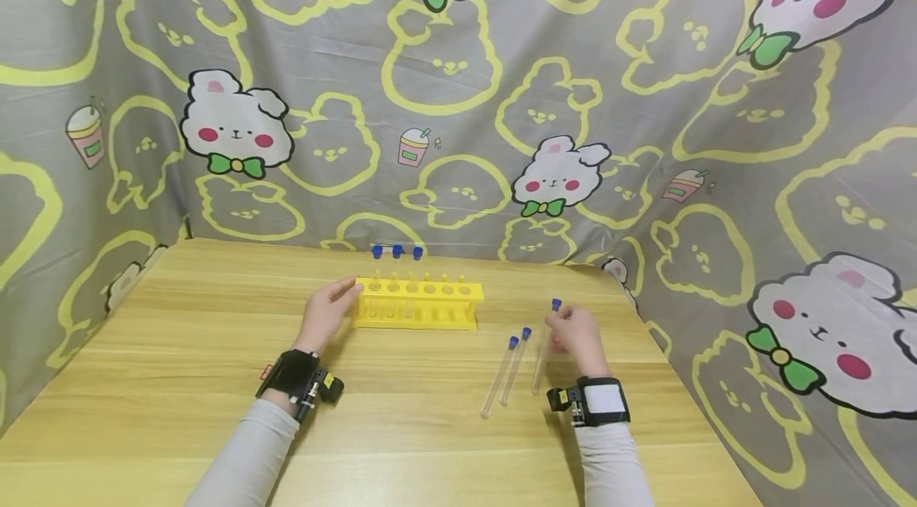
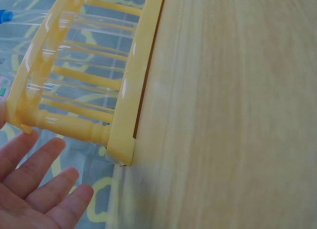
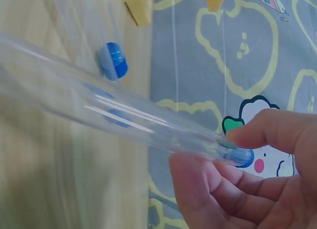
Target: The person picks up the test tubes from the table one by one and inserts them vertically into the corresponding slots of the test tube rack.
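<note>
at centre frame, my left hand [image 1: 325, 316] rests with straight fingers against the yellow rack [image 1: 418, 304]. lower right, my right hand [image 1: 579, 340] pinches a blue-capped test tube [image 1: 544, 352] near its cap, beside two more tubes [image 1: 507, 376] on the wooden table [image 1: 179, 380].

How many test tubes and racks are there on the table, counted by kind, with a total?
Tubes standing in the rack: 3
Tubes lying on the table: 2
Tube pinched by the right hand: 1
Yellow rack, touched by the left hand: 1
Total: 7 things, 6 of them tubes.
</note>
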`<state>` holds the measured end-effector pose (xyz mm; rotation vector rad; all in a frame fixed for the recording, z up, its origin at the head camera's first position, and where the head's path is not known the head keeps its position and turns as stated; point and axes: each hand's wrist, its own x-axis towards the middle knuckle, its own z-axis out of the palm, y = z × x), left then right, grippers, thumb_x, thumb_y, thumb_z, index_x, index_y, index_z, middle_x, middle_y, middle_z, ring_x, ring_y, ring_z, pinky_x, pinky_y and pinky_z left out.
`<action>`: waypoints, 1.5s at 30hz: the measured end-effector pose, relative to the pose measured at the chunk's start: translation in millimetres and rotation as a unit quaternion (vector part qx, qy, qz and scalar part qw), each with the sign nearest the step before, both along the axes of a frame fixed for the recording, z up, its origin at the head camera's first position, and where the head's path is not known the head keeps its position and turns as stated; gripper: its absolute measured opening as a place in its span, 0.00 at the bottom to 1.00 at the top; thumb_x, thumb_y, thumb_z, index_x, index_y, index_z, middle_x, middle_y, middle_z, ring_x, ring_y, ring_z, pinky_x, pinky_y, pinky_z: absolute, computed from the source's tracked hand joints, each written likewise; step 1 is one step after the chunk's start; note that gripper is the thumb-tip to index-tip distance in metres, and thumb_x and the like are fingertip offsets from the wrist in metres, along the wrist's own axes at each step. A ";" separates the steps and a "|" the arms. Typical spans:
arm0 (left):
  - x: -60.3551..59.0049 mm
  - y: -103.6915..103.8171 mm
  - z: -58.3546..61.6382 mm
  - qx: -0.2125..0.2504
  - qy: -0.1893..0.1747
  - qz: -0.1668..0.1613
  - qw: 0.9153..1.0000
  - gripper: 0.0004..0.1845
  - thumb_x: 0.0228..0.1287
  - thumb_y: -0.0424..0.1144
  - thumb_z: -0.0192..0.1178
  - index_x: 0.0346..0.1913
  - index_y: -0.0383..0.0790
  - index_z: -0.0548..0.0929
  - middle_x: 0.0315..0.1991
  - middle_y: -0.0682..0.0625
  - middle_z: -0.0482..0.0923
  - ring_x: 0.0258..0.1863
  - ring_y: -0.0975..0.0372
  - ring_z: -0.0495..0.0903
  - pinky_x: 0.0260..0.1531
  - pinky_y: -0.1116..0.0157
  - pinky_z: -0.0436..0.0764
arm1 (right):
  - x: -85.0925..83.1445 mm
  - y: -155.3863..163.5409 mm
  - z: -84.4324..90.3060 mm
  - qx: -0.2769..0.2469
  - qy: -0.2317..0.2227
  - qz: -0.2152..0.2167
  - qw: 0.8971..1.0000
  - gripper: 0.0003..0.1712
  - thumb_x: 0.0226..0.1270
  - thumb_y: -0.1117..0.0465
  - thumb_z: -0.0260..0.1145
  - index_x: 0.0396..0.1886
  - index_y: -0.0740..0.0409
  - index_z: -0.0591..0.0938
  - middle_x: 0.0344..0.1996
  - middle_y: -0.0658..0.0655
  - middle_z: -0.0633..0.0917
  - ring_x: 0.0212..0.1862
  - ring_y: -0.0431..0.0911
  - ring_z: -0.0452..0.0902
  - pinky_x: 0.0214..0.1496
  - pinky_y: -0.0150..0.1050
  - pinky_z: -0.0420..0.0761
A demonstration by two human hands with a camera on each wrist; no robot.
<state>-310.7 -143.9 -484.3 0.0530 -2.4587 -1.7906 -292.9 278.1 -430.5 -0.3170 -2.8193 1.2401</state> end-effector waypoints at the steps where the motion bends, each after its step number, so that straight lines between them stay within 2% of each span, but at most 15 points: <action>1: 0.1 0.1 -0.1 0.001 0.000 0.000 1.000 0.32 0.70 0.58 0.54 0.69 0.41 0.71 0.70 0.42 0.68 0.72 0.47 0.64 0.72 0.49 0.64 | -0.3 -0.6 2.3 -0.003 0.005 -0.002 1.000 0.10 0.66 0.60 0.57 0.36 0.65 0.74 0.26 0.58 0.81 0.26 0.45 0.80 0.32 0.40 0.88; 7: 0.1 0.3 -0.2 0.000 0.001 0.000 1.000 0.33 0.70 0.58 0.54 0.69 0.41 0.71 0.70 0.42 0.69 0.71 0.47 0.64 0.72 0.49 0.65 | -4.3 -7.1 19.9 -0.022 0.033 -0.005 0.999 0.09 0.65 0.61 0.57 0.36 0.65 0.72 0.25 0.59 0.81 0.25 0.43 0.80 0.29 0.36 0.87; 14: -0.5 -0.4 -1.1 0.002 -0.001 0.003 1.000 0.32 0.70 0.58 0.54 0.69 0.41 0.71 0.70 0.42 0.69 0.71 0.48 0.65 0.71 0.49 0.65 | -10.6 -22.1 41.7 0.005 0.082 0.004 0.997 0.10 0.64 0.59 0.57 0.37 0.63 0.72 0.28 0.61 0.83 0.24 0.44 0.83 0.31 0.39 0.88; 22: -0.9 -0.2 -2.0 0.007 -0.005 0.005 1.000 0.32 0.69 0.58 0.55 0.69 0.41 0.71 0.70 0.42 0.69 0.71 0.48 0.65 0.71 0.49 0.65 | -12.9 -48.4 60.5 0.003 0.138 0.018 0.990 0.11 0.64 0.58 0.59 0.40 0.62 0.75 0.35 0.63 0.84 0.30 0.47 0.85 0.34 0.39 0.89; 27: -1.4 0.4 -2.8 0.006 -0.003 0.004 1.000 0.33 0.69 0.59 0.55 0.69 0.42 0.71 0.70 0.42 0.69 0.71 0.48 0.65 0.71 0.49 0.65 | -13.6 -66.2 70.8 0.005 0.193 0.029 0.981 0.11 0.65 0.58 0.62 0.40 0.62 0.76 0.33 0.63 0.84 0.30 0.51 0.85 0.29 0.35 0.87; 34: -1.8 1.5 -3.1 0.008 -0.001 0.003 1.000 0.33 0.69 0.59 0.55 0.68 0.42 0.71 0.69 0.42 0.69 0.71 0.48 0.65 0.71 0.50 0.66 | -17.4 -91.3 79.3 0.009 0.274 0.042 0.961 0.09 0.64 0.60 0.61 0.36 0.62 0.77 0.28 0.61 0.84 0.27 0.50 0.82 0.28 0.34 0.87; 40: -1.5 1.5 -3.0 0.008 -0.002 0.002 1.000 0.33 0.69 0.59 0.54 0.69 0.42 0.71 0.70 0.42 0.69 0.71 0.48 0.65 0.71 0.50 0.65 | -20.9 -114.5 85.6 0.012 0.309 0.062 0.949 0.09 0.64 0.59 0.62 0.36 0.61 0.77 0.28 0.60 0.84 0.27 0.49 0.82 0.27 0.32 0.84; 45: -1.3 1.5 -2.8 0.006 -0.001 0.003 1.000 0.33 0.69 0.60 0.54 0.69 0.42 0.71 0.70 0.42 0.69 0.71 0.48 0.65 0.71 0.50 0.65 | -24.8 -132.0 85.7 0.021 0.331 0.074 0.941 0.10 0.64 0.59 0.63 0.37 0.62 0.78 0.29 0.59 0.84 0.31 0.49 0.81 0.29 0.35 0.81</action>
